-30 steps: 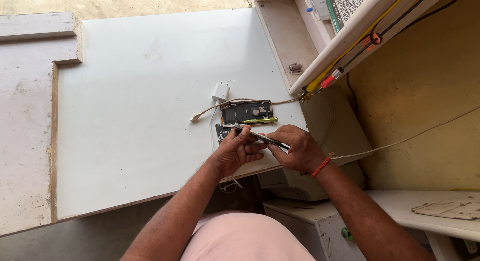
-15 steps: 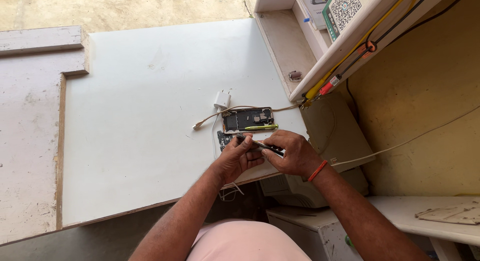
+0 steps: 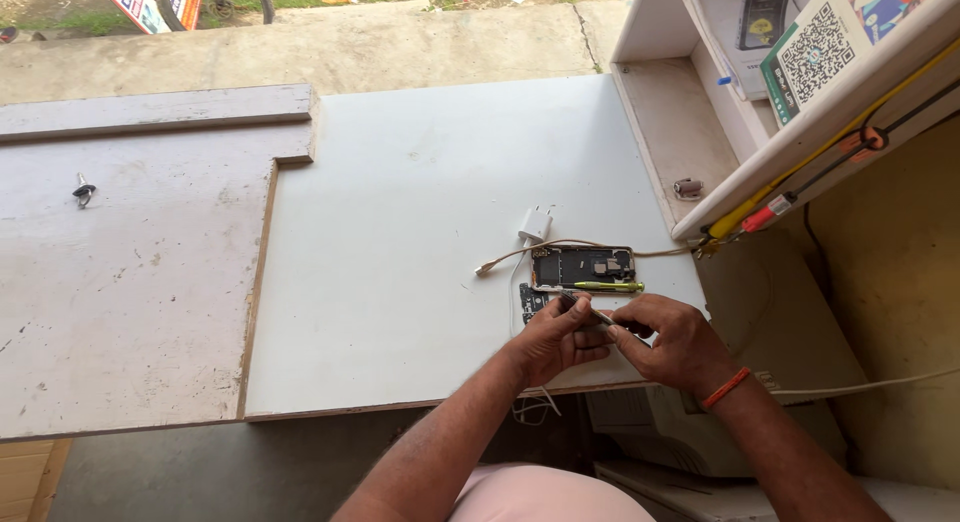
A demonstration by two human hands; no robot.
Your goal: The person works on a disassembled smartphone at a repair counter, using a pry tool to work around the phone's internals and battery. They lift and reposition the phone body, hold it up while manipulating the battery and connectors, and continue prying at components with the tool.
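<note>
Hands (image 3: 610, 337) nearer opened phone (image 3: 583, 268)

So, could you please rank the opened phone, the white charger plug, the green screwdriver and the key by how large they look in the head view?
1. opened phone
2. green screwdriver
3. white charger plug and key: they look about alike, so I would not rank them.

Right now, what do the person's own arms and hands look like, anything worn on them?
Both forearms are bare, with no sleeves in view and no gloves. The left hand has no ring, watch or band that shows. The right hand has a thin orange band around its wrist. No other markings can be made out on either arm.
</note>
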